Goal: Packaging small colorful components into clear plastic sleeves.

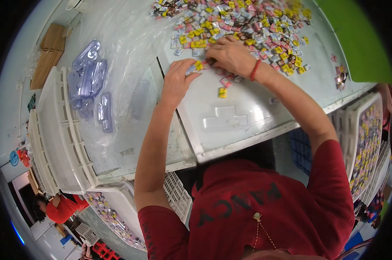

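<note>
A large heap of small coloured pieces, yellow, pink, white and brown, covers the far part of the white table; they look like tiny flat packets. My left hand pinches a short row of these pieces between fingers and thumb, at the heap's near edge. Just right of it, my right hand is closed, its fingers curled down at the row's pink end; what its fingertips grip is hidden. A few loose pieces lie below the right hand. Nearer me rests a clear stepped plastic tray.
Stacked clear bluish plastic trays lie on plastic sheeting at the left. White crates stand beyond them. Another crate, with filled trays, stands at my right. A green board borders the far right. Someone in red is at the lower left.
</note>
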A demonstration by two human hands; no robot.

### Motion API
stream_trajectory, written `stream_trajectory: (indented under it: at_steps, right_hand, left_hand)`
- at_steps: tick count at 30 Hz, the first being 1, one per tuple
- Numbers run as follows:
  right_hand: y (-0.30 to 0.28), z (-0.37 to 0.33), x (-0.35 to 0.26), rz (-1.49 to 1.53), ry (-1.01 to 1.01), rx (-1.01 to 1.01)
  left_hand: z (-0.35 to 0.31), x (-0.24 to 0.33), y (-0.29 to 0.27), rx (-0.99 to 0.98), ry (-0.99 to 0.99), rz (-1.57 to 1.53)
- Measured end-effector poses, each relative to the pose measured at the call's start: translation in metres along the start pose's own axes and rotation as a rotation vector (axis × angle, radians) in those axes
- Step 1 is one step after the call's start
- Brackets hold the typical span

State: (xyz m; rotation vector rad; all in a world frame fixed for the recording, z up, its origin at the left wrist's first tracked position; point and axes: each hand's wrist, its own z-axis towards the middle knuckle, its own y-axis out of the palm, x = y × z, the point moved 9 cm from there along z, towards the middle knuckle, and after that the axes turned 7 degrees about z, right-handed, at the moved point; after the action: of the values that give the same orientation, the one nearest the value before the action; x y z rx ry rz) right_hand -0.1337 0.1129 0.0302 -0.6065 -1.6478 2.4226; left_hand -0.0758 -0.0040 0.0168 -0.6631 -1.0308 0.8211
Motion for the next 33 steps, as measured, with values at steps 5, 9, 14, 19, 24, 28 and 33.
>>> stream_trajectory:
  at_steps: [5,9,14,19,24,28,33]
  right_hand:
    - [0.001,-0.002,0.004,0.031,0.016,-0.016]
    - [-0.001,-0.004,0.001,0.016,0.006,0.017]
    - [0.007,0.001,-0.006,-0.063,-0.038,0.023]
    - [0.009,-0.001,-0.008,-0.07,-0.046,-0.048]
    - [0.016,-0.001,0.0,0.124,-0.079,-0.08]
    - [0.015,-0.004,-0.005,0.126,-0.08,-0.063]
    - [0.009,-0.012,-0.008,0.102,-0.133,0.124]
  left_hand:
    - [-0.002,0.009,0.001,0.062,-0.028,-0.012]
    - [-0.003,0.006,0.007,0.031,-0.075,-0.003]
    - [-0.003,0.017,0.005,0.094,0.004,0.054]
    - [-0.012,0.023,-0.007,0.159,0.091,0.149]
    - [-0.005,0.016,0.004,0.028,0.036,0.085]
    - [-0.005,0.017,0.007,0.049,0.049,0.078]
    - [-0.004,0.018,0.014,0.104,0.026,0.084]
